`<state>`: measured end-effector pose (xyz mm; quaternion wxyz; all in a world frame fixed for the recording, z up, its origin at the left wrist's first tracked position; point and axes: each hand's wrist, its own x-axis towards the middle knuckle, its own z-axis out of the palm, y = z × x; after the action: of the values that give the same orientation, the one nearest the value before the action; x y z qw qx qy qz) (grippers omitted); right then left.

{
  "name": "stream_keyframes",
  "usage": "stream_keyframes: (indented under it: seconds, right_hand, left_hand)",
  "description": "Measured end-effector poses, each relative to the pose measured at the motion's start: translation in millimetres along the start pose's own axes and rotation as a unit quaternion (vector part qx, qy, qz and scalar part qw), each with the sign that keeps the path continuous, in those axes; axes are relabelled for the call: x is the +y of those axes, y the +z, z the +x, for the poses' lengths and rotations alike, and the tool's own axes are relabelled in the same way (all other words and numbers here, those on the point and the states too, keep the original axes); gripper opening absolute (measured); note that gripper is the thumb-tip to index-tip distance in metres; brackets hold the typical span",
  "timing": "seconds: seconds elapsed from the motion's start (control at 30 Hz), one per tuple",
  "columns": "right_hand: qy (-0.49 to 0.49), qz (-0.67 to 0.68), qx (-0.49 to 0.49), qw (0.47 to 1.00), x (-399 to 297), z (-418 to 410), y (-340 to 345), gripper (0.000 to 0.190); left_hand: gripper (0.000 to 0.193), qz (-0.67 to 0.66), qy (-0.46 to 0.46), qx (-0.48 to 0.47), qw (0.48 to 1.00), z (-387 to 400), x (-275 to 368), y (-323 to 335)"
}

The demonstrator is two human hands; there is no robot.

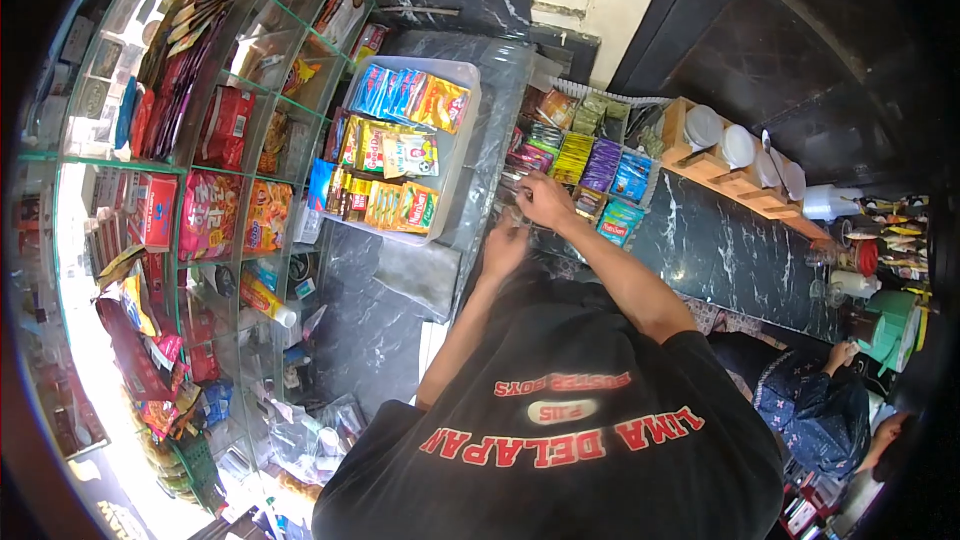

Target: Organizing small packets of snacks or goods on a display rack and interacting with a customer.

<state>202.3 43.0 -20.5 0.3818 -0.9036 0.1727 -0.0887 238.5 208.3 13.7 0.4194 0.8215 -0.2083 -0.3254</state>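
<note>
My left hand (505, 246) is low at the near left corner of a divided tray of sachets, fingers bent; whether it holds anything is hidden. Just beyond it my right hand (545, 200) reaches over the tray's left compartments, its fingertips curled at small clear packets (512, 178). Around the hands lie upright rows of yellow sachets (572, 157), purple sachets (601, 164), blue sachets (632, 176) and teal drink sachets (617, 221). To the left, a clear plastic bin (454, 157) holds drink sachets in three rows.
Glass shelves (176, 165) packed with snacks and noodles curve along the left. A wooden rack (679, 124) with several white-lidded jars stands at the back right, on the dark marble counter (697, 240). Another person in a dark patterned top (810, 397) is at the lower right, near a green container (892, 330).
</note>
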Motion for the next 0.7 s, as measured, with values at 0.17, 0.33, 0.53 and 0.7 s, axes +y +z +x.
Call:
stream_keyframes:
  seconds: [0.17,0.33,0.53,0.7]
  right_hand:
    - [0.023,-0.091,-0.027,0.995,-25.0,1.1,-4.8,0.032]
    - [0.001,-0.198,-0.101,0.975,-30.4,8.7,-3.9,0.026]
    - [0.051,-0.069,-0.051,0.995,-34.9,8.3,-11.7,0.019]
    - [0.013,-0.040,0.017,0.999,-16.0,-1.5,-12.8,0.014]
  left_hand:
    - [0.059,-0.014,0.014,0.032,0.999,-0.9,1.3,4.9]
    - [0.057,-0.046,0.020,0.048,0.998,-0.3,-10.6,6.7]
    - [0.052,-0.069,0.009,0.056,0.996,4.6,-12.0,8.9]
    - [0.049,-0.146,-0.012,0.046,0.988,14.6,5.2,8.8]
